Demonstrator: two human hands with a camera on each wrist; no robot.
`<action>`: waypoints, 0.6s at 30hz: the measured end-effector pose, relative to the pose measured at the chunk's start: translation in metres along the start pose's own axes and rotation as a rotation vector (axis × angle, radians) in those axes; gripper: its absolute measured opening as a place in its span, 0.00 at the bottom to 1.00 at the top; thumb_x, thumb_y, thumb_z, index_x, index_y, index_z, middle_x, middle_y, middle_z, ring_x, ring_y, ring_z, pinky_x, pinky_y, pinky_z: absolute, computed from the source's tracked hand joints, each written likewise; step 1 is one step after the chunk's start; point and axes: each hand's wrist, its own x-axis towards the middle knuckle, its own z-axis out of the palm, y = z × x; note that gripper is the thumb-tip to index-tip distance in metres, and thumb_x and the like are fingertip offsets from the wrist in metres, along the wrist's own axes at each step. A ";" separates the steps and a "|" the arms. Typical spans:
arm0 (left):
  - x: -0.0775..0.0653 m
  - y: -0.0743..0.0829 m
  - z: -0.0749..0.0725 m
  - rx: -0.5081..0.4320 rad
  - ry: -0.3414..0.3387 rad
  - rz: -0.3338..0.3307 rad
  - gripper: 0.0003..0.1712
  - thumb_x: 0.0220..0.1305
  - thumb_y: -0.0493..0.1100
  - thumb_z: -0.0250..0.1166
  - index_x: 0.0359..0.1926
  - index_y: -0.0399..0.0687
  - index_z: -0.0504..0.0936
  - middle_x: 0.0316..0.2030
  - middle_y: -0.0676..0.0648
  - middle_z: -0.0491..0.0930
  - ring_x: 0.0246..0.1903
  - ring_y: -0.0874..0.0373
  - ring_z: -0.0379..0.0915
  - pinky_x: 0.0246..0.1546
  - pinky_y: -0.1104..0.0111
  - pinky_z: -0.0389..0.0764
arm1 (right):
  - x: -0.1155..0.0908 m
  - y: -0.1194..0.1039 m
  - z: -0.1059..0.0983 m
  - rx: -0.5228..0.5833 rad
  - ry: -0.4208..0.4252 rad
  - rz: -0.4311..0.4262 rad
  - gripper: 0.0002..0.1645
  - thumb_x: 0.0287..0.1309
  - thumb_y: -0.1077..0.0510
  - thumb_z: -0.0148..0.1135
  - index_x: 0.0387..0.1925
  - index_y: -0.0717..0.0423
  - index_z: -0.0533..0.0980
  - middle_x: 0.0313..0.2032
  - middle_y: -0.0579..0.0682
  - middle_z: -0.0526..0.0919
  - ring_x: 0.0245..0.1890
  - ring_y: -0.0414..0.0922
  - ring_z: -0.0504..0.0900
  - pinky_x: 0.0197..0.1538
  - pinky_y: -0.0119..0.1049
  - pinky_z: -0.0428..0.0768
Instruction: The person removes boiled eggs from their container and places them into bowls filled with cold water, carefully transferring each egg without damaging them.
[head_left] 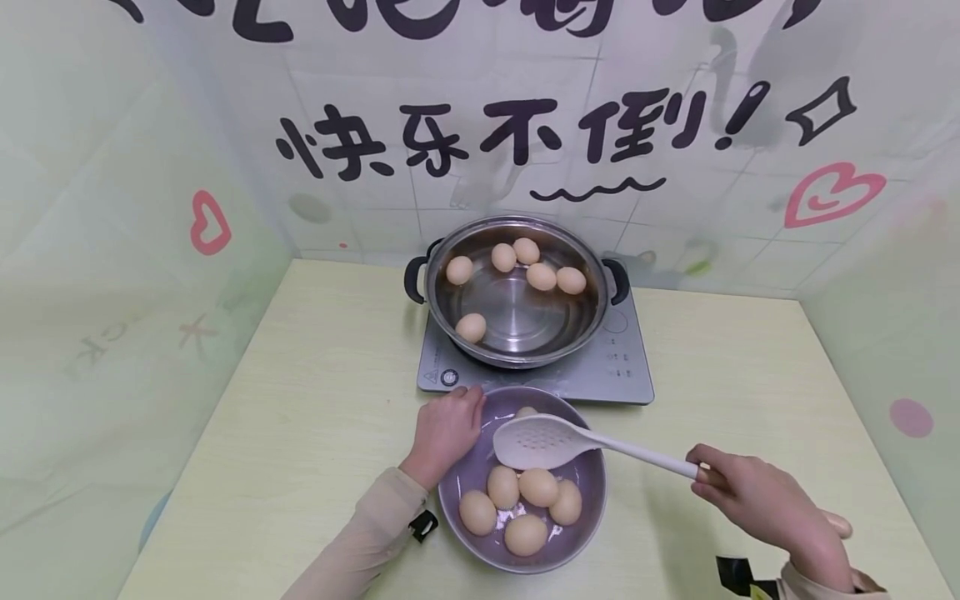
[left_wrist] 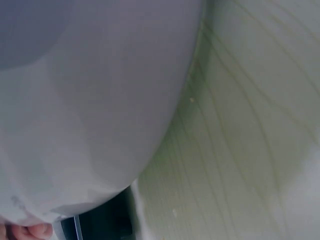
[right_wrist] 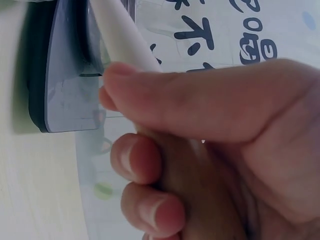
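Observation:
My right hand grips the wooden handle of a white slotted spoon, fingers wrapped around it in the right wrist view. The spoon's perforated head is over a purple-grey bowl, overlapping its upper part. Inside the bowl lie several brown eggs; one egg at the far side is partly hidden behind the spoon. My left hand holds the bowl's upper left rim, with fingertips showing beneath the bowl wall in the left wrist view.
Behind the bowl, a steel pot with black handles stands on an induction cooker. Several eggs sit in the pot. A printed backdrop walls the pale wooden table at the back and sides.

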 end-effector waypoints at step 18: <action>0.000 -0.002 0.001 -0.016 0.028 0.006 0.10 0.57 0.43 0.59 0.22 0.47 0.73 0.15 0.50 0.71 0.09 0.53 0.66 0.09 0.66 0.64 | 0.004 0.006 -0.001 0.051 0.140 -0.153 0.15 0.48 0.62 0.65 0.35 0.42 0.71 0.15 0.27 0.56 0.14 0.26 0.53 0.18 0.25 0.56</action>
